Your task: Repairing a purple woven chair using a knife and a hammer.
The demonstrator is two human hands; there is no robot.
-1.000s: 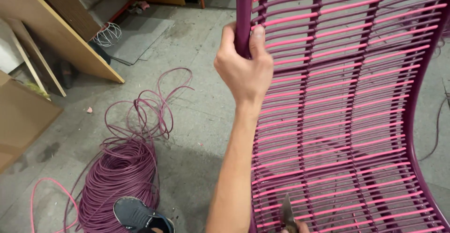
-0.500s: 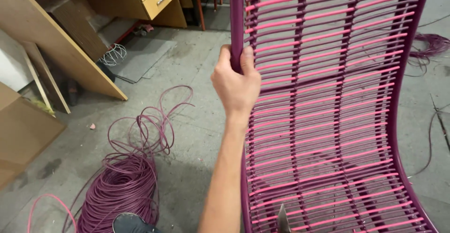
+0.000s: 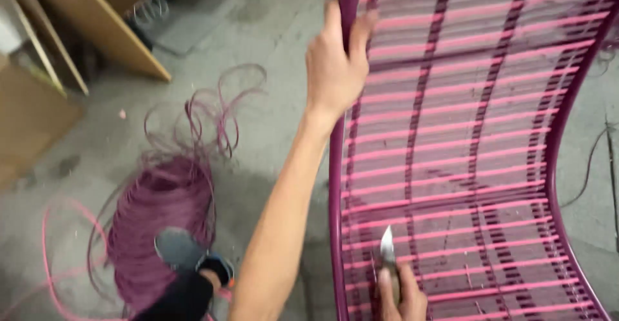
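Left hand (image 3: 333, 69) clamped round the smooth purple tube frame (image 3: 335, 185) of a curved chair, woven with pink cord (image 3: 464, 134) strips. Right hand (image 3: 401, 295), low beside the frame, fingers closed on a pointed metal blade (image 3: 387, 250). Left of the arm: loose coil of purple cord (image 3: 161, 211) on rough concrete floor (image 3: 271, 121).
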